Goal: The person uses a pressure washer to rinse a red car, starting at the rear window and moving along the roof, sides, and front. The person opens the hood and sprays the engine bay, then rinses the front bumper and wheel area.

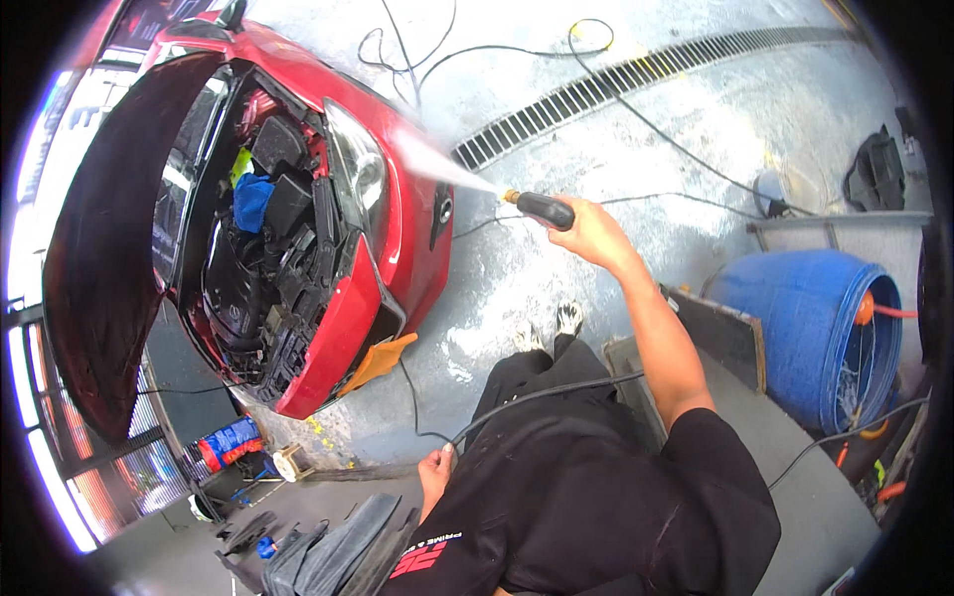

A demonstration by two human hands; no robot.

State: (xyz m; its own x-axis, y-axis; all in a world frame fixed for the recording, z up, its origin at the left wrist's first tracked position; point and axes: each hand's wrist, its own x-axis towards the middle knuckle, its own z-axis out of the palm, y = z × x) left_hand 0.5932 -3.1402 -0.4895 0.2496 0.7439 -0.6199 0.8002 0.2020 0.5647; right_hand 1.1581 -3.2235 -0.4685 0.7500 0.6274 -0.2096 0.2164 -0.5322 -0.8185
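My right hand [595,235] grips a black spray gun [545,210] with a brass nozzle. A white fan of spray [447,167] leaves it toward the front corner of a red car [414,246], near the headlight [358,164]. Low and left of my body, my left hand [434,471] is closed around a black hose [522,396] that crosses in front of my waist. The car's hood [112,246] is raised over its engine bay [261,298]. Inside lies a blue cloth [252,203]. An orange cloth [378,363] hangs at the front bumper.
A slatted floor drain [566,108] crosses the wet floor, with loose hose [514,49] around it. At right, a blue plastic drum [794,328] lies on its side near a dark board [719,335]. Grey mats [335,547] and a hose reel [289,463] are at lower left.
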